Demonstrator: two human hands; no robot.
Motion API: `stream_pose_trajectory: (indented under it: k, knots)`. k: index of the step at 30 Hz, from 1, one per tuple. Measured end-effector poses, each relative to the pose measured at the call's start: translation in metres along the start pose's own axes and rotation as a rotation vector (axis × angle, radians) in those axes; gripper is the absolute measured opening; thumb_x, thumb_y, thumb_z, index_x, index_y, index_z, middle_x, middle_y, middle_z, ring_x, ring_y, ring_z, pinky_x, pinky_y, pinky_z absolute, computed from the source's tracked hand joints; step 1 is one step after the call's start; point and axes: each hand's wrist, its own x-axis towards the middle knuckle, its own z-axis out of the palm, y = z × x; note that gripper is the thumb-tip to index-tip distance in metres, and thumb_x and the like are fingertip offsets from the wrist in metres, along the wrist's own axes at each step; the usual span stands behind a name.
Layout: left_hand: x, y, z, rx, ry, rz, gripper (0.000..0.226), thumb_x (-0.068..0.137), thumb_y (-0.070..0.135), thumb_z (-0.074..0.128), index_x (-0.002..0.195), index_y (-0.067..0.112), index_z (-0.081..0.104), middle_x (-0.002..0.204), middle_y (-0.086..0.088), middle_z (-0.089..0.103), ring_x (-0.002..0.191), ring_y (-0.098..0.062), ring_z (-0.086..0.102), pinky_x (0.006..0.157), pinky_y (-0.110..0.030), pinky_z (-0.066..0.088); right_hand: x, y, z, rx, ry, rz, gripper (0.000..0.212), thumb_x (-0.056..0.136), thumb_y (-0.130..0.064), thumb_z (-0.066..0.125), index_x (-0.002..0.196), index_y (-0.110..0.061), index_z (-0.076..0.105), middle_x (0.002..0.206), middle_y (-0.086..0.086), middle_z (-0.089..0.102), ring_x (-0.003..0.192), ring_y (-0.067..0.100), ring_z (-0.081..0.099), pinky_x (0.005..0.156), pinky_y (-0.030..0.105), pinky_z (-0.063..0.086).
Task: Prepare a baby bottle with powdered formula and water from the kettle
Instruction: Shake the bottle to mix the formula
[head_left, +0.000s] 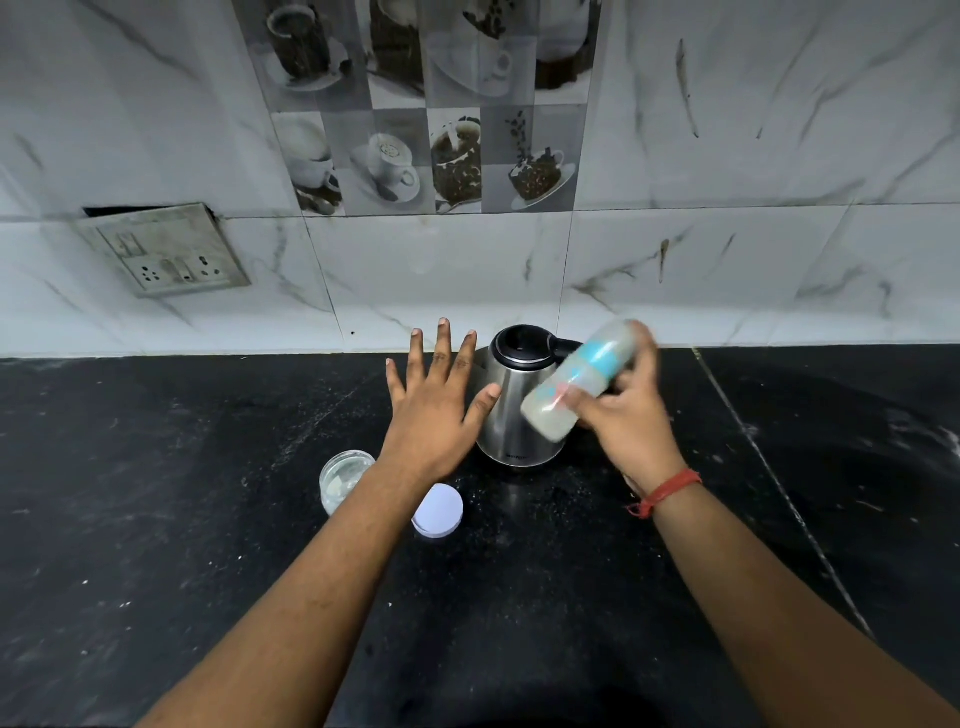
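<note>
A home kitchen: black stone counter (156, 467), coffee-cup wall tiles (426, 104), kettle (514, 410).

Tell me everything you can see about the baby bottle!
The baby bottle is see-through plastic with a light blue band around its middle. It looks blurred, so fine details are hard to tell. Pale, milky stuff shows inside. It is tilted over, nearly on its side, up in the air in front of the shiny kettle. Only the right hand touches it, with the fingers wrapped around it. The left hand is open, fingers spread, and does not touch the bottle.
</note>
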Motion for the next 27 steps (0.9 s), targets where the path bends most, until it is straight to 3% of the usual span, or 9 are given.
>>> stream_pose_trajectory:
  k: [2,6,9,10,14,18,22,25,27]
  knots:
    - [0.000,-0.001,0.000,-0.005,0.010,0.004,0.079,0.094,0.075,0.006,0.162,0.037,-0.004,0.171,0.005,-0.019,0.156,-0.026,-0.024,0.124,-0.064,-0.007,-0.002,0.000,0.000,-0.032,-0.076,0.027,0.096,0.077,-0.006,0.085,0.143,-0.051,0.030,0.117,-0.002,0.066,0.101,0.019,0.073,0.093,0.049,0.059]
    - [0.000,-0.002,-0.001,-0.026,0.025,-0.001,0.082,0.090,0.077,0.001,0.162,0.037,-0.003,0.171,0.006,-0.019,0.156,-0.026,-0.023,0.124,-0.063,-0.007,0.005,-0.005,-0.005,0.100,0.211,0.020,0.100,0.080,-0.017,0.083,0.149,-0.048,0.019,0.124,0.004,0.064,0.104,0.019,0.072,0.091,0.055,0.058]
    - [0.000,-0.002,-0.002,-0.020,0.026,0.006,0.082,0.091,0.076,0.002,0.163,0.037,-0.002,0.171,0.006,-0.018,0.156,-0.026,-0.023,0.124,-0.064,-0.007,0.002,-0.002,-0.002,-0.111,-0.064,0.030,0.099,0.077,-0.011,0.085,0.145,-0.053,0.026,0.118,-0.002,0.067,0.101,0.018,0.073,0.094,0.050,0.058]
    - [0.000,-0.002,-0.002,-0.022,0.025,0.004,0.081,0.091,0.076,0.002,0.163,0.037,-0.002,0.171,0.005,-0.018,0.156,-0.026,-0.023,0.124,-0.064,-0.007,0.005,-0.004,-0.004,-0.093,-0.049,0.036,0.098,0.078,-0.010,0.084,0.145,-0.053,0.027,0.118,-0.002,0.067,0.102,0.018,0.072,0.093,0.050,0.058]
    - [0.001,0.000,-0.002,-0.026,0.023,0.004,0.080,0.092,0.075,0.003,0.163,0.037,-0.002,0.171,0.005,-0.018,0.156,-0.026,-0.024,0.124,-0.064,-0.008,0.009,-0.009,-0.006,0.083,0.230,0.031,0.098,0.081,-0.017,0.082,0.150,-0.047,0.018,0.118,-0.004,0.063,0.105,0.020,0.071,0.088,0.052,0.060]
    - [0.002,0.003,-0.001,-0.028,0.020,0.015,0.080,0.092,0.074,0.005,0.162,0.037,-0.002,0.171,0.006,-0.018,0.156,-0.026,-0.024,0.124,-0.063,-0.008,-0.001,0.002,0.001,-0.150,-0.138,0.074,0.100,0.076,-0.016,0.086,0.150,-0.048,0.026,0.113,-0.006,0.067,0.097,0.014,0.072,0.090,0.045,0.060]
    - [0.003,0.003,0.000,-0.042,0.019,0.002,0.081,0.092,0.075,0.004,0.163,0.037,-0.001,0.171,0.005,-0.017,0.156,-0.026,-0.023,0.124,-0.064,-0.008,0.007,0.002,0.001,0.033,0.176,0.063,0.092,0.077,-0.025,0.083,0.144,-0.051,0.025,0.116,0.004,0.067,0.101,0.022,0.073,0.086,0.056,0.060]
    - [0.002,0.003,0.001,-0.042,0.023,0.009,0.080,0.093,0.074,0.005,0.162,0.037,-0.002,0.171,0.005,-0.017,0.156,-0.027,-0.023,0.123,-0.064,-0.007,0.003,0.005,0.005,-0.128,-0.102,0.088,0.099,0.077,-0.015,0.084,0.148,-0.049,0.025,0.117,-0.001,0.067,0.101,0.018,0.071,0.091,0.052,0.059]
    - [0.003,0.001,-0.001,-0.050,0.023,0.001,0.080,0.092,0.075,0.005,0.163,0.037,-0.001,0.172,0.005,-0.016,0.156,-0.027,-0.023,0.124,-0.064,-0.007,0.008,0.000,0.002,-0.039,-0.062,0.120,0.097,0.079,-0.011,0.083,0.149,-0.046,0.026,0.119,0.000,0.065,0.103,0.019,0.071,0.090,0.052,0.059]
